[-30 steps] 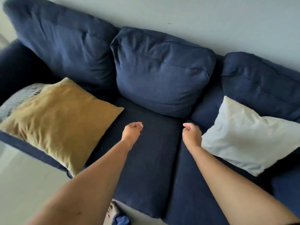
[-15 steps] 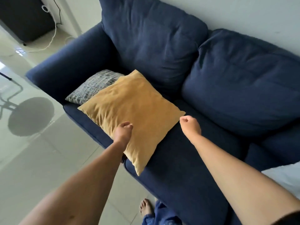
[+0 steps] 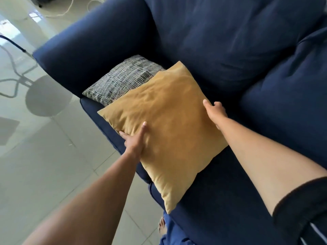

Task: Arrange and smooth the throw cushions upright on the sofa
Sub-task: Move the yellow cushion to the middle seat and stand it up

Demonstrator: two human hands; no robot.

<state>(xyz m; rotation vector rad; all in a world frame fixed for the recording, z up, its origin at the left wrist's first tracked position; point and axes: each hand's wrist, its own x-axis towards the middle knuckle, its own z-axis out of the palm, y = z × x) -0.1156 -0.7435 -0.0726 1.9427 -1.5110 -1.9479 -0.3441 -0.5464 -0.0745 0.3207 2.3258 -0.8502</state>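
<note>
A mustard-yellow cushion lies flat on the seat of the navy sofa, one corner hanging over the front edge. My left hand grips its left edge, thumb on top and fingers underneath. My right hand holds its right edge near the back corner. Partly under the yellow cushion lies a grey-and-white patterned cushion, flat against the sofa's left armrest.
Two large navy back cushions stand behind the seat. The tiled floor stretches to the left, with a chair's metal frame and a white cable on it. My bare foot shows at the sofa's front edge.
The view swung left, away from the white cushion. Both fists opened and closed on the yellow cushion's two sides.
</note>
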